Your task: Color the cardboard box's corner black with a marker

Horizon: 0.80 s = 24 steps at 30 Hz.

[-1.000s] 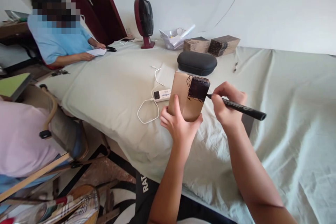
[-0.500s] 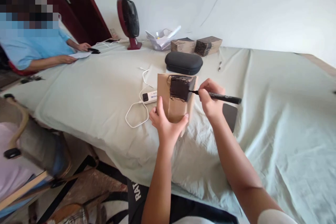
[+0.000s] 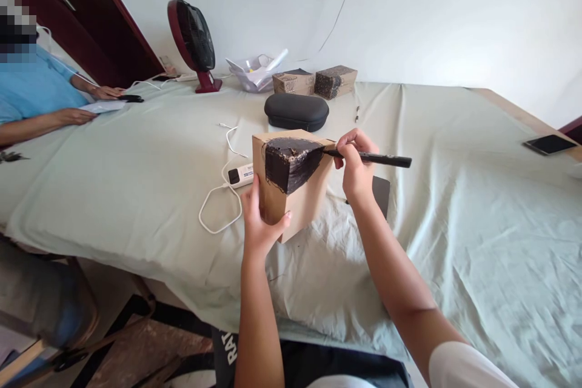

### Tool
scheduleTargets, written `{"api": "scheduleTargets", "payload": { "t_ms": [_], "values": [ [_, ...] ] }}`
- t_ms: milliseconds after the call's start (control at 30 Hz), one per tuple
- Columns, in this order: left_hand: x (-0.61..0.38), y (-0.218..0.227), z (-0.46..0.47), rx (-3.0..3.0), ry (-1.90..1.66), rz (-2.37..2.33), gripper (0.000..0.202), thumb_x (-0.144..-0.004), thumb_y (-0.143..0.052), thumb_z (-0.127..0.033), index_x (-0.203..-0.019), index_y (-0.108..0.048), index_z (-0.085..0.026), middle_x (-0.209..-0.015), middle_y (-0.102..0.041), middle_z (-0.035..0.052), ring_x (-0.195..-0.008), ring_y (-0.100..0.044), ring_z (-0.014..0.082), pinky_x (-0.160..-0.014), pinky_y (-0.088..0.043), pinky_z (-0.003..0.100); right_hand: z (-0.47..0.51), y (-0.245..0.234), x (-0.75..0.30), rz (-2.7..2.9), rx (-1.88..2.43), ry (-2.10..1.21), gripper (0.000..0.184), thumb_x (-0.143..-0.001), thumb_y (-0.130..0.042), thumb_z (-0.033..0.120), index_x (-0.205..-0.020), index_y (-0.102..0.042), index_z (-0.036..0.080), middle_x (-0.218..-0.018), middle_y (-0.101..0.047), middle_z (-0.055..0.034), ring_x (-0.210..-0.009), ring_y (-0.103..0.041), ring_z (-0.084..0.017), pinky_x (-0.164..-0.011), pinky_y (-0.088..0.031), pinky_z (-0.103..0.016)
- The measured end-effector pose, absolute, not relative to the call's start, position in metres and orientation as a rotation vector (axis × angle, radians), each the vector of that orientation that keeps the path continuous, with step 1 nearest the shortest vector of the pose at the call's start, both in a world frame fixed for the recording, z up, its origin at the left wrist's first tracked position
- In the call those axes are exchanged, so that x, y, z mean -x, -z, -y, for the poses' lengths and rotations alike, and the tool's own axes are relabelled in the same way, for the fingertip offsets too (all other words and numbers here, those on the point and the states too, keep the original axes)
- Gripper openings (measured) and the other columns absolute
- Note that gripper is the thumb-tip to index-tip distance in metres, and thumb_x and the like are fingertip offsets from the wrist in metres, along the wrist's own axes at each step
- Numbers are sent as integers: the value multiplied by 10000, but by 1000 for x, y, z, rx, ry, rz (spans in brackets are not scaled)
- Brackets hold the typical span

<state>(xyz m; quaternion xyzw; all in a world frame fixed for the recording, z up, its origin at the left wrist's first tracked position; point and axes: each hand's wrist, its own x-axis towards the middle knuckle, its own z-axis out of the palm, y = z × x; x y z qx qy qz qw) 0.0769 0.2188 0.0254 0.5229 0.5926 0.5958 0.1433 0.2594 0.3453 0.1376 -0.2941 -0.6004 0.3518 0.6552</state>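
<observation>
A brown cardboard box (image 3: 305,206) stands at the middle of the cloth-covered table, one edge turned toward me. Black ink covers its upper corner, spreading over the top and two sides with scribbled borders. My left hand (image 3: 262,224) grips the box low on its near side, thumb on one face and fingers on the other. In my right hand (image 3: 357,163) is a black marker (image 3: 386,159), held like a pen. Its tip meets the box at the right end of the inked patch.
Behind the box lie a black zip case (image 3: 296,111), two scribbled cardboard boxes (image 3: 336,82), a clear plastic basket (image 3: 257,76) and a fan (image 3: 193,42). A white power strip (image 3: 240,176) with cable is at left. A phone (image 3: 549,145) lies far right. Another person (image 3: 40,85) sits at left.
The box has been turned, so its inked corner and top now show. The marker tip has shifted to the patch's upper right. My view has swung to the right.
</observation>
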Motion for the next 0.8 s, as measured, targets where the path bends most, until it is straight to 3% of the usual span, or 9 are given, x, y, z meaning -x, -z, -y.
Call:
{"api": "scheduleTargets", "payload": {
  "t_ms": [200,433,633,800],
  "values": [
    [-64,-27,-212,-1688,-1639,-1719,1134,-724,-883,-385,-1692,-293,-353,-1509,-455,155,-1434,-500,393,-1116,-517,531,-343,-142,-262,1407,683,-766,207,-854,-629,268,-695,-499,240,-562,-475,51,-499,-438,-115,-516,-336,-278],
    [-57,-13,-213,-1691,-1614,-1675,1124,-758,-859,-324,-1698,-243,-340,-1620,-362,162,-1561,-384,368,-1249,-401,534,-337,-151,-268,1657,701,-824,90,-761,-587,194,-679,-568,224,-557,-523,51,-500,-433,-104,-500,-305,-262],
    [-51,-1,-215,-1704,-1674,-1616,1114,-738,-868,-340,-1681,-275,-304,-1694,-312,173,-1612,-311,374,-1287,-350,540,-334,-159,-274,1649,755,-860,137,-731,-551,186,-599,-539,218,-513,-455,51,-489,-387,-100,-479,-265,-259],
    [-50,7,-216,-1608,-1692,-1568,1134,-728,-861,-381,-1680,-252,-280,-1717,-306,176,-1625,-296,362,-1295,-344,524,-333,-161,-281,1670,657,-1099,177,-785,-603,238,-614,-565,215,-465,-436,63,-437,-383,-94,-452,-269,-249]
  ]
}}
